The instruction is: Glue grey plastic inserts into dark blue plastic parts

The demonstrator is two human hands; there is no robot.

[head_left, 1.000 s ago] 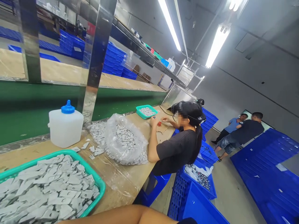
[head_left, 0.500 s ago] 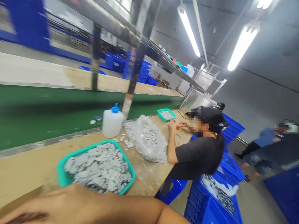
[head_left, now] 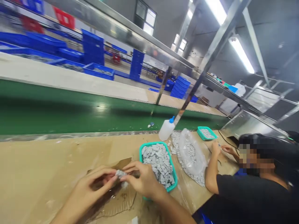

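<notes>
Between my two hands is a small light-grey plastic piece (head_left: 120, 174). My left hand (head_left: 94, 183) pinches its left side with thumb and fingers. On its other side, the thumb and fingertips of my right hand (head_left: 140, 177) close on the same piece. Under both hands lies a torn sheet of brown cardboard (head_left: 121, 202). Just right of my right hand stands a teal basket (head_left: 174, 179), heaped with similar grey pieces (head_left: 158, 160).
A white bottle with a blue cap (head_left: 166, 130) stands behind the basket. Farther right are a clear plastic bag of grey pieces (head_left: 191, 155) and a smaller teal basket (head_left: 201, 133). A co-worker (head_left: 252, 186) sits at the right. A green belt (head_left: 70, 109) runs along the back.
The view has swung left, so the basket and co-worker appear farther right. One arm stretched across the front before; now both hands meet over the cardboard, holding a grey piece.
</notes>
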